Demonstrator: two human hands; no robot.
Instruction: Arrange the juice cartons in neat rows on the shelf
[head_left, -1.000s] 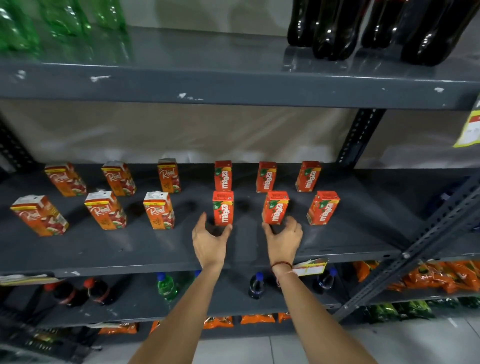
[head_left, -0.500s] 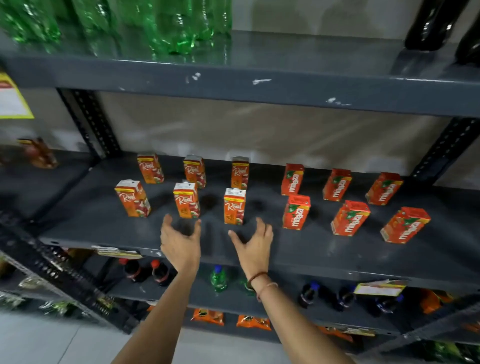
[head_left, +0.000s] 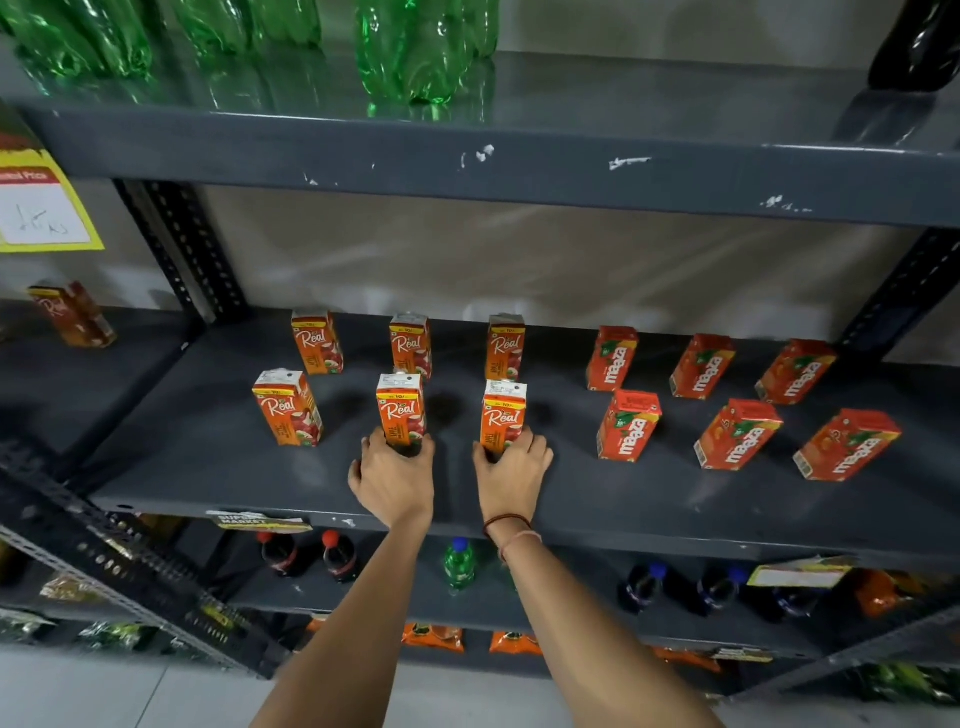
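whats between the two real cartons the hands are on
Nothing: in the head view, only bare dark shelf shows between the left hand's carton and the right hand's carton.

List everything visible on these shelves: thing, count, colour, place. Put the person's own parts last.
Real cartons: six, orange, middle shelf left, two rows of three.
Maaza cartons: six, red-orange, middle shelf right, two rows.
Lone carton: one, orange, neighbouring bay at far left.
Green bottles: several, top shelf.
Dark bottle: one, top shelf right.
Small bottles: several, mixed colours, lower shelf.
Price tag: one, yellow, upper left.
Left hand: around the front middle Real carton.
Right hand: around the front right Real carton.
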